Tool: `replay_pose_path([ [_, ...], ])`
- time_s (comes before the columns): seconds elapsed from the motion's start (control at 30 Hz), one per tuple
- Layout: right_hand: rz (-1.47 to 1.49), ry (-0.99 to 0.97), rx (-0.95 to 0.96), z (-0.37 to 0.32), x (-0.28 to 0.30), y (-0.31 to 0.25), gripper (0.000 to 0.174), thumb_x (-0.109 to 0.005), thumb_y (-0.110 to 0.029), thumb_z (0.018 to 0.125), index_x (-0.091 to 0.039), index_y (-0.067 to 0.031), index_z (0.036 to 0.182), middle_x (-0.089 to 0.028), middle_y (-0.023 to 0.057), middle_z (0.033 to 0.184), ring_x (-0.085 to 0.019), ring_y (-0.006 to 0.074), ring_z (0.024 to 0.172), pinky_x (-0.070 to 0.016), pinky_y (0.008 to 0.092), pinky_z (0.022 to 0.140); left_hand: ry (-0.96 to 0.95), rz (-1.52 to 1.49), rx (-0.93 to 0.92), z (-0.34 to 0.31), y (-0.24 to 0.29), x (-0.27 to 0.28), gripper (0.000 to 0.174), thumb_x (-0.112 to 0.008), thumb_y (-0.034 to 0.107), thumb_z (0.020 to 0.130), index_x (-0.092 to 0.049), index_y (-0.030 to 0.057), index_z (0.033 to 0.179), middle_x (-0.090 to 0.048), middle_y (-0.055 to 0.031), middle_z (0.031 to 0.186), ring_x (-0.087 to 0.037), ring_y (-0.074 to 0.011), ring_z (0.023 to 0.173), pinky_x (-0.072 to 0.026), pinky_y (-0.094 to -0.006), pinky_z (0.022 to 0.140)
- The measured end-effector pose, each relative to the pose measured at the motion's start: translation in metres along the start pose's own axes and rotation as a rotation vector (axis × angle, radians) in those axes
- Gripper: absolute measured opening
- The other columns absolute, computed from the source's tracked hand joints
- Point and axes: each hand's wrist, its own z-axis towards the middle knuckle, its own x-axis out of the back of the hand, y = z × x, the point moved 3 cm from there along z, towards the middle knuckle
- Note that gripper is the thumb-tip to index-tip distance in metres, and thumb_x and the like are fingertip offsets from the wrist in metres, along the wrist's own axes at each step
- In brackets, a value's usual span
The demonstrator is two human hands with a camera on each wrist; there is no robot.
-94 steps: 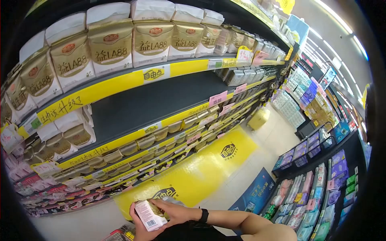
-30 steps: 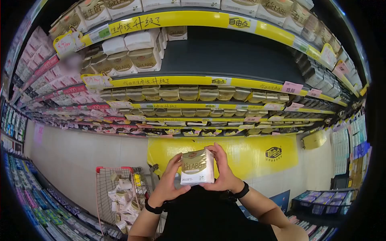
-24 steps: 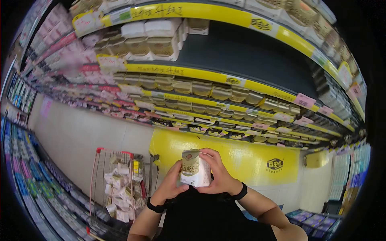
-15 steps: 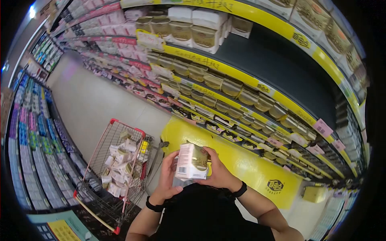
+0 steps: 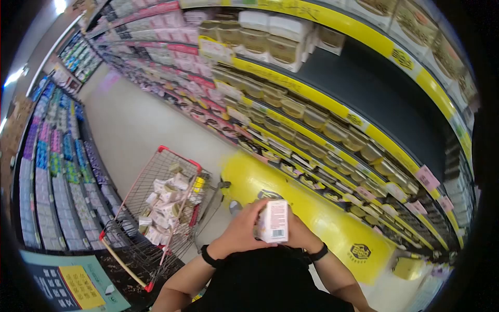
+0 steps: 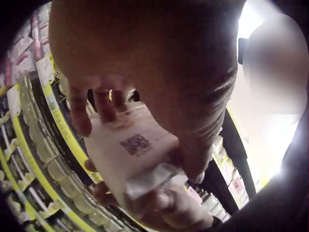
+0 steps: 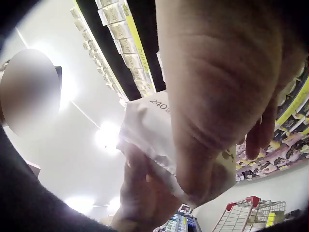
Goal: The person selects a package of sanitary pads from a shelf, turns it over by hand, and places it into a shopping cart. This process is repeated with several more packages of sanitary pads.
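Note:
Both of my hands hold a white-and-gold pack of sanitary pads [image 5: 275, 222] in front of my black top. A side panel with pink print and a barcode faces up at the head camera. My left hand [image 5: 236, 232] grips the pack from the left, fingers over its far end. On the other side my right hand [image 5: 303, 233] holds it, its fingertips hidden behind the pack. In the left wrist view, a square code shows on the pack's white face [image 6: 108, 145]. The right wrist view shows a white face [image 7: 149, 123] printed "240", with the thumb pressed across it.
A wire shopping cart [image 5: 193, 167] with red corners stands to my left, holding several white-and-gold packs [image 5: 169, 200]. Shelves with yellow edge strips [image 5: 332, 109] run along the aisle ahead. A low display [image 5: 67, 156] lines the far left; a yellow mat [image 5: 312, 229] covers the floor.
The pack has been turned from its gold front to its barcode side, with both hands keeping hold. My view has swung left, bringing the cart and left display further in.

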Motion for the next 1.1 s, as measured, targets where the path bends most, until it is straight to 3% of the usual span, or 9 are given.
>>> replay_pose_path([
  [0.17, 0.041, -0.001, -0.03, -0.005, -0.006, 0.004, 0.115, -0.095, -0.026, 0.071, -0.024, 0.001, 0.156, -0.056, 0.0223, 0.142, -0.062, 0.0329, 0.127, -0.0512, 0.0411, 0.103, -0.014, 0.176, 0.058, -0.01, -0.029, 0.005, 0.118, -0.094, 0.038, 0.066, -0.027, 0.0066, 0.158, -0.049, -0.0253, 0.144, -0.05, -0.0406, 0.136, -0.0455, -0.0453, 0.11],
  [0.3, 0.015, -0.134, -0.018, 0.001, -0.005, -0.002, 0.105, -0.092, -0.025, 0.076, -0.029, 0.0003, 0.156, -0.055, 0.018, 0.141, -0.065, 0.0265, 0.11, -0.0518, 0.0387, 0.098, 0.199, -0.374, 0.102, -0.026, -0.117, -0.011, 0.116, -0.092, 0.031, 0.074, -0.019, 0.0069, 0.161, -0.049, -0.0207, 0.148, -0.054, -0.0365, 0.133, -0.0448, -0.0463, 0.111],
  [0.37, 0.135, -0.222, -0.009, 0.008, -0.012, -0.009, 0.08, -0.087, -0.017, 0.081, -0.046, -0.0012, 0.148, -0.062, 0.0138, 0.134, -0.064, 0.0234, 0.115, -0.05, 0.0377, 0.103, 0.349, -0.8, 0.248, -0.037, -0.172, -0.014, 0.089, -0.075, 0.05, 0.088, -0.033, 0.0086, 0.155, -0.059, -0.0155, 0.139, -0.06, -0.0308, 0.125, -0.0496, -0.0462, 0.103],
  [0.5, 0.147, -0.349, 0.033, 0.02, -0.035, -0.016, 0.052, -0.082, -0.02, 0.088, -0.061, -0.0029, 0.133, -0.07, 0.0123, 0.118, -0.067, 0.0244, 0.107, -0.0529, 0.0358, 0.097, 0.745, -1.462, 0.427, -0.08, -0.225, 0.035, 0.083, -0.047, 0.081, 0.091, -0.057, 0.0106, 0.135, -0.068, -0.0113, 0.121, -0.065, -0.0259, 0.105, -0.0513, -0.043, 0.09],
  [0.57, 0.08, -0.395, 0.052, 0.025, -0.04, -0.012, 0.052, -0.082, -0.021, 0.089, -0.061, -0.0029, 0.133, -0.07, 0.0119, 0.118, -0.067, 0.0245, 0.106, -0.0534, 0.0358, 0.096, 0.988, -1.664, 0.372, -0.106, -0.232, 0.068, 0.094, -0.045, 0.091, 0.083, -0.06, 0.0103, 0.129, -0.063, -0.0087, 0.102, -0.056, -0.0245, 0.083, -0.0467, -0.0381, 0.079],
  [0.67, 0.054, -0.392, 0.019, 0.036, -0.044, -0.011, 0.05, -0.081, -0.023, 0.09, -0.062, -0.0032, 0.131, -0.07, 0.0116, 0.117, -0.068, 0.0244, 0.105, -0.054, 0.0358, 0.095, 1.191, -1.845, 0.095, -0.148, -0.237, 0.11, 0.107, -0.035, 0.1, 0.076, -0.061, 0.007, 0.124, -0.062, -0.0125, 0.107, -0.051, -0.0236, 0.085, -0.0409, -0.0359, 0.071],
  [0.87, 0.031, -0.399, -0.03, 0.055, -0.059, -0.019, 0.05, -0.081, -0.028, 0.09, -0.062, -0.0033, 0.13, -0.07, 0.0119, 0.115, -0.068, 0.0252, 0.106, -0.054, 0.0368, 0.095, 1.691, -1.783, -0.283, -0.211, -0.303, 0.188, 0.104, -0.04, 0.097, 0.076, -0.06, 0.0037, 0.119, -0.06, -0.0115, 0.107, -0.047, -0.0211, 0.084, -0.0355, -0.0333, 0.071],
  [1.03, -0.059, -0.426, -0.044, 0.067, -0.074, -0.016, 0.051, -0.077, -0.034, 0.094, -0.061, -0.0015, 0.129, -0.068, 0.016, 0.117, -0.068, 0.0277, 0.109, -0.0538, 0.0385, 0.096, 1.555, -1.615, -0.369, -0.277, -0.468, 0.223, 0.046, -0.06, 0.049, 0.092, -0.069, 0.0055, 0.103, -0.071, -0.0065, 0.088, -0.062, -0.0231, 0.076, -0.0504, -0.0363, 0.072],
  [1.1, -0.108, -0.432, 0.001, 0.071, -0.077, -0.012, 0.052, -0.072, -0.038, 0.098, -0.058, -0.0021, 0.132, -0.067, 0.0161, 0.12, -0.066, 0.0289, 0.113, -0.053, 0.0393, 0.097, 1.548, -1.692, -0.33, -0.275, -0.444, 0.233, 0.045, -0.053, 0.046, 0.096, -0.068, 0.0058, 0.108, -0.07, -0.0106, 0.096, -0.063, -0.0257, 0.079, -0.0526, -0.0396, 0.071],
])
